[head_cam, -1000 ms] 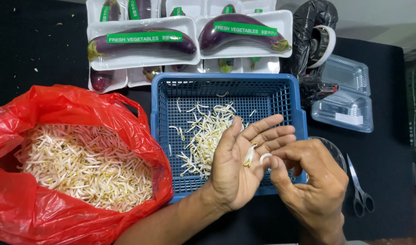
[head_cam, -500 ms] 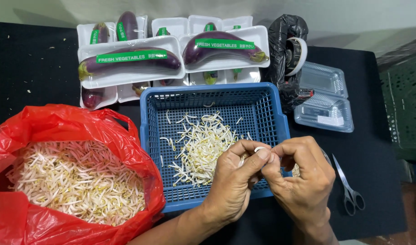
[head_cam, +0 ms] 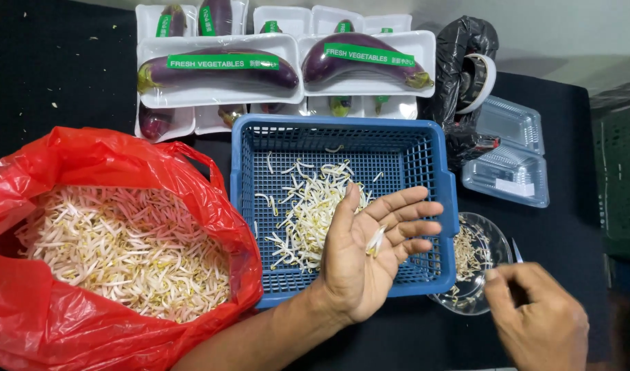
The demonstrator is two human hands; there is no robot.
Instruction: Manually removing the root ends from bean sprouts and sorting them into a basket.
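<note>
My left hand (head_cam: 370, 251) lies open, sprouts (head_cam: 375, 240) on its palm over the blue basket (head_cam: 342, 130); at four o'clock, my right hand (head_cam: 538, 319) pinches shut beside the glass dish (head_cam: 497, 237).

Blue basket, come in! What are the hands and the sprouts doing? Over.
Left hand open, palm up above the blue plastic basket, few white bean sprouts on fingers. Right hand pinched beside small clear dish. Nothing blocking.

wrapped eggplant trays (head_cam: 219, 69) at back | black bag (head_cam: 466, 51) | clear clamshell boxes (head_cam: 508, 154) right | black surface (head_cam: 47, 75)
</note>
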